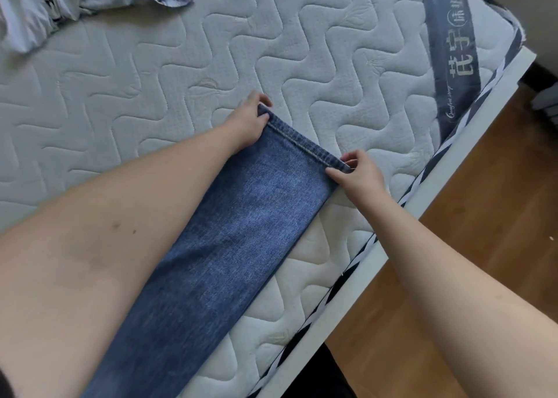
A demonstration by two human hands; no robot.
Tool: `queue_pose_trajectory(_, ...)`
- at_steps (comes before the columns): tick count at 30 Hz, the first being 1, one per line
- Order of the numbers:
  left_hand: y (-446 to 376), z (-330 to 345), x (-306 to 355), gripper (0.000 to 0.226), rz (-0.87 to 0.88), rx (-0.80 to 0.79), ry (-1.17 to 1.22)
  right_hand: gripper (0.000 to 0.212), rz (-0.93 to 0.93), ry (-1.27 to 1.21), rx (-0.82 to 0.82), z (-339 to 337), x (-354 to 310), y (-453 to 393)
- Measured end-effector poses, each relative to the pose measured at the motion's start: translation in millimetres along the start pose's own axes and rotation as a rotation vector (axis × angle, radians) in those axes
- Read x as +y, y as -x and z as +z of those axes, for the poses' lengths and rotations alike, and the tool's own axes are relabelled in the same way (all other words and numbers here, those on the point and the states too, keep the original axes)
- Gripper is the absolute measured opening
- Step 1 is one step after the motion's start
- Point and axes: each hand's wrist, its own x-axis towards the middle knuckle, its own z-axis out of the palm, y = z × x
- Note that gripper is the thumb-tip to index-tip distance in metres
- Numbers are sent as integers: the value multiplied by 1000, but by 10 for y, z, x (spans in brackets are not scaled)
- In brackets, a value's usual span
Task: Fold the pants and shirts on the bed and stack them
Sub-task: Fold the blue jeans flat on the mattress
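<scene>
The jeans (pixel 229 231) are laid flat along the bed (pixel 151 80) by its right edge, each hem corner pinched by the left hand (pixel 249 123) and right hand (pixel 356 172). If one pinch is lost, the layered legs could be skewed.

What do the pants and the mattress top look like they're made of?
Pants: blue denim, by the look; faded matte weave, and a stitched hem that the left hand and right hand pinch at its corners. Mattress: soft white knit fabric, probably padded; stitched wavy quilting puffs between the seams.
</scene>
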Motion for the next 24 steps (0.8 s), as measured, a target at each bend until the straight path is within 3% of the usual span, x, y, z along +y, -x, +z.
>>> queue_pose_trajectory(3, 78, -28, -142, 52, -67, 98, -51, 36, 33, -8, 94, 13, 83, 107)
queue_pose_trajectory(6, 304, -80, -392, 62, -25, 112, -60, 29, 116, -62, 133, 113, 197, 345)
queue_pose_trajectory(14, 1295, -138, -1304, 39, -197, 101, -44, 36, 249, -217, -203, 836, 314, 1164)
queue_pose_trajectory(17, 1637, -229, -1578, 36, -242, 18, -83, 35, 379, -311, -323, 1019, 297, 1396)
queue_pose_trajectory(21, 1973, -454, -1952, 39, -255, -252, -256, 35, 423, -237, -495, 1151, 235, 1664)
queue_pose_trajectory(24, 2177, -611, -2249, 29, -272, -347, -382, 29, 416, -211, -485, 1262, 252, 1829)
